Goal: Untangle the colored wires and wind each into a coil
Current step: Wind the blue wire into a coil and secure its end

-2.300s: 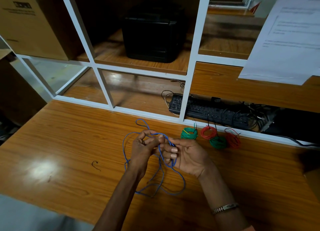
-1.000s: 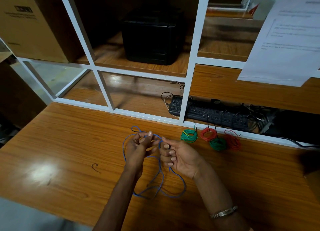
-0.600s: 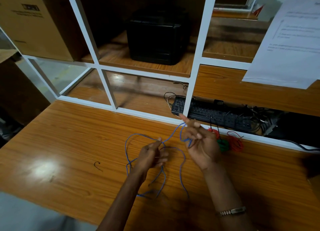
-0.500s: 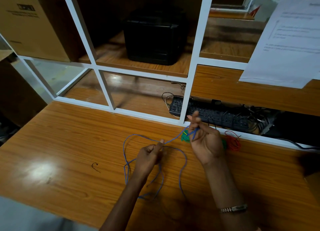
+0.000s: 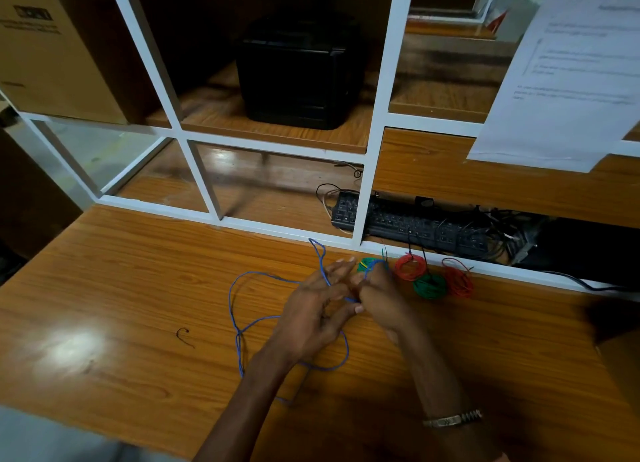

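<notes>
Partly | R hand (image 5: pixel 379 297) fist grips blue wire (image 5: pixel 235 323) | L hand (image 5: pixel 311 318) spread | grip hidden

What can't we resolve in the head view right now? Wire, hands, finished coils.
- Blue wire: its run between the hands is hidden by the left hand and right hand; its ends cannot be found.
- Right hand's hold: fingers curl away from the camera.
- Green coil behind the right hand: mostly covered.
- Printed sheet: text blurred, cut by the right edge.
- Small dark hook on the table: too small to identify.
</notes>
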